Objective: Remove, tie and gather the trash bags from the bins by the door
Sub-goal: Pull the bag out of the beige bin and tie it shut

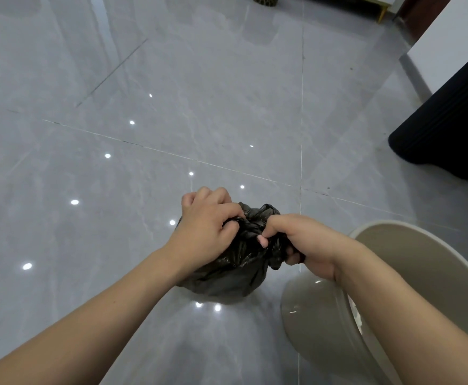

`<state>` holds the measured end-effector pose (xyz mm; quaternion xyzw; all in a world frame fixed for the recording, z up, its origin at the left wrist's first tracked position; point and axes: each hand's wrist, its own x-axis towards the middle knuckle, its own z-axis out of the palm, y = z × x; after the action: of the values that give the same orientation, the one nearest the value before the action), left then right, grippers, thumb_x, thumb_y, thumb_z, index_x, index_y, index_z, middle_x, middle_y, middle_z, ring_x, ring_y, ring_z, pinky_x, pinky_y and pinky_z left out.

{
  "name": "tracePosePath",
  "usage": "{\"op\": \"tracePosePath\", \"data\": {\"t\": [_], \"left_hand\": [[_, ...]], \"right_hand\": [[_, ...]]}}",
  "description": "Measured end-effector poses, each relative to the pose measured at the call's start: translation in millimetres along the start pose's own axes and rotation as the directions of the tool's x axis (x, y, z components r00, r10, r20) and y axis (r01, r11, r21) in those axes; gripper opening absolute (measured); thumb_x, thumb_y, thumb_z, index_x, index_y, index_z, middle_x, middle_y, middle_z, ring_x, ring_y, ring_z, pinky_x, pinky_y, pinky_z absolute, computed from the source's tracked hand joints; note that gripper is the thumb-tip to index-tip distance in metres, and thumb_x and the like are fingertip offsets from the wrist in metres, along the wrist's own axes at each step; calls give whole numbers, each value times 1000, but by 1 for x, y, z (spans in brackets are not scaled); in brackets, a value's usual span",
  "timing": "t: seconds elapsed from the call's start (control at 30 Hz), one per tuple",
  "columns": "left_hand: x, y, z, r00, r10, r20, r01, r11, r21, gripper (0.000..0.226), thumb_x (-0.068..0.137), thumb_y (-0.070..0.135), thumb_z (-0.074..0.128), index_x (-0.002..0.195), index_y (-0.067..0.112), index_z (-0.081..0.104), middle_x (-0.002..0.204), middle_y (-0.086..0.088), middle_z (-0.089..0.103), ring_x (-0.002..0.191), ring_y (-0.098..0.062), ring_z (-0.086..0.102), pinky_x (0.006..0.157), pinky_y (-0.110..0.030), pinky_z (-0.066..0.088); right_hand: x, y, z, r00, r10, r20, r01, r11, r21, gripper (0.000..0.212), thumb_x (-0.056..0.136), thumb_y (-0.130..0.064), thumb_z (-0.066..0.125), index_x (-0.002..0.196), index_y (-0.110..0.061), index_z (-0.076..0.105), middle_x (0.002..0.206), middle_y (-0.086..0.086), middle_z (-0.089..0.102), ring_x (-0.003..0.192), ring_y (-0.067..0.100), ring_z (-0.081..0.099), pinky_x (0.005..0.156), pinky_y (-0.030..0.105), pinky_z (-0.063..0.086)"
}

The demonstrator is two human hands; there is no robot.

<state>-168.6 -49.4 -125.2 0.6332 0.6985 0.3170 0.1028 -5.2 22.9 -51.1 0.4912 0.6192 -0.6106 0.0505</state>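
A small black trash bag (232, 270) sits on the glossy grey tile floor, bunched at its top. My left hand (207, 220) grips the gathered plastic on the bag's left side, fingers curled into it. My right hand (296, 240) pinches and holds the twisted neck of the bag on its right side. A beige bin (393, 273) stands just right of the bag, under my right forearm, with no bag visible in it.
A black, ribbed object (446, 126) stands against a white panel (455, 37) at the right. A dark patterned pot (266, 0) and a gold furniture leg (381, 13) show at the top edge. Grey tile floor (144, 107) stretches ahead and left.
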Motion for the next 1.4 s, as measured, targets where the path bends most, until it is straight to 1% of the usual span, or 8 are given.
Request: {"op": "tracePosePath", "data": {"t": [0.27, 0.37, 0.57, 0.73, 0.83, 1.0, 1.17, 1.4], "left_hand": [[6, -3, -1, 924, -206, 322, 285, 933, -219, 26, 72, 29, 32, 63, 42, 53, 109, 25, 43, 116, -10, 27, 91, -20, 9], [6, -2, -1, 940, -194, 281, 263, 935, -237, 27, 74, 29, 34, 67, 40, 57, 107, 27, 46, 114, -6, 28, 88, -15, 8], [-2, 2, -8, 992, -70, 108, 81, 992, -99, 36, 77, 22, 39, 106, 36, 55, 115, 18, 45, 113, -7, 32, 103, -30, 15], [-22, 14, -28, 977, -180, 113, 211, 865, -456, 21, 80, 46, 39, 92, 32, 50, 106, 19, 47, 114, -4, 34, 102, -28, 25], [-24, 22, -25, 949, -224, 222, 281, 921, -269, 39, 77, 67, 40, 80, 32, 56, 109, 21, 43, 114, -6, 28, 98, -25, 19], [-16, 16, -18, 935, -278, 220, 309, 944, -117, 25, 98, 28, 41, 78, 27, 56, 109, 13, 48, 111, -15, 34, 95, -29, 22], [-12, -31, -20, 795, -585, 159, 604, 786, -128, 33, 92, 24, 34, 64, 8, 44, 72, -8, 51, 79, -31, 49, 69, -38, 38], [-13, -92, -7, 655, -753, 54, 755, 656, -7, 20, 91, 5, 37, 73, 3, 45, 70, -9, 48, 70, -31, 46, 55, -35, 28]], "right_hand": [[10, 7, 7, 954, -248, -168, 234, 967, -97, 16, 78, -14, 52, 84, -23, 64, 68, 8, 58, 54, 23, 52, 55, 35, 44], [10, 5, 7, 979, -155, -134, 134, 978, -157, 17, 77, -23, 51, 70, -7, 50, 63, 9, 43, 57, 21, 39, 58, 37, 33], [6, 3, -2, 995, 35, -90, -36, 999, -8, 27, 84, -17, 52, 57, -19, 50, 48, -6, 45, 40, 9, 36, 47, 24, 27], [6, 3, -4, 986, 50, -158, -42, 998, 55, 27, 86, -19, 52, 59, -18, 50, 52, -4, 43, 44, 12, 34, 47, 25, 26], [7, 0, -2, 989, 30, -146, -25, 999, 38, 20, 85, -27, 52, 69, -17, 57, 61, 1, 51, 54, 18, 43, 56, 31, 34], [13, -6, 1, 972, 10, -236, 15, 995, 101, 35, 90, -49, 45, 87, -19, 62, 69, -5, 52, 61, 16, 48, 61, 32, 37], [14, 2, -6, 894, -233, -382, 112, 943, -312, 33, 88, -54, 53, 88, -22, 49, 68, -8, 51, 61, 12, 48, 60, 29, 38], [22, 11, 5, 928, -328, -174, 82, 638, -765, 25, 96, -43, 50, 89, -20, 48, 76, -3, 57, 68, 14, 52, 54, 28, 35]]}}
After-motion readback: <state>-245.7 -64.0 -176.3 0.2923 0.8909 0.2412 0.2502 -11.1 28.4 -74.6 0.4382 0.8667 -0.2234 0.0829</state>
